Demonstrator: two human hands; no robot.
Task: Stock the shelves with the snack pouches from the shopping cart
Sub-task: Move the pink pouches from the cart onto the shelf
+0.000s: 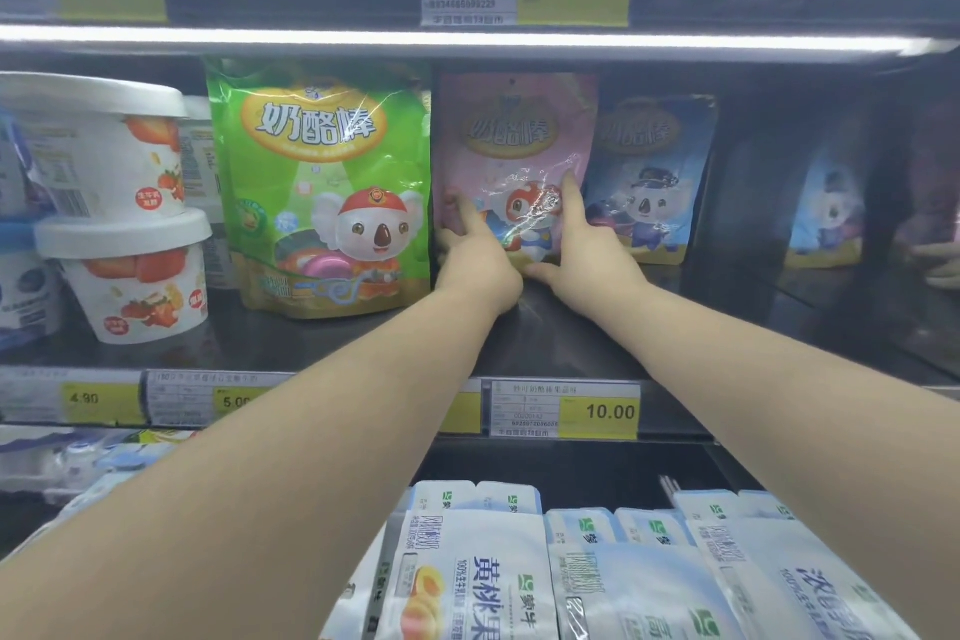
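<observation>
A pink snack pouch (519, 120) with a cartoon koala stands upright on the dark middle shelf (571, 338), between a green pouch (322, 172) and a blue pouch (654, 182) of the same kind. My left hand (478, 260) holds the pink pouch at its lower left corner, one finger raised against the front. My right hand (587, 250) holds its lower right part, with the index finger straight up the front and the thumb along the bottom edge. The shopping cart is out of view.
White strawberry yogurt tubs (104, 146) are stacked left of the green pouch. Price tags (610, 412) line the shelf edge. White yogurt packs (483, 577) fill the shelf below. Another blue pouch (826, 213) and someone's hand (940, 265) show at far right.
</observation>
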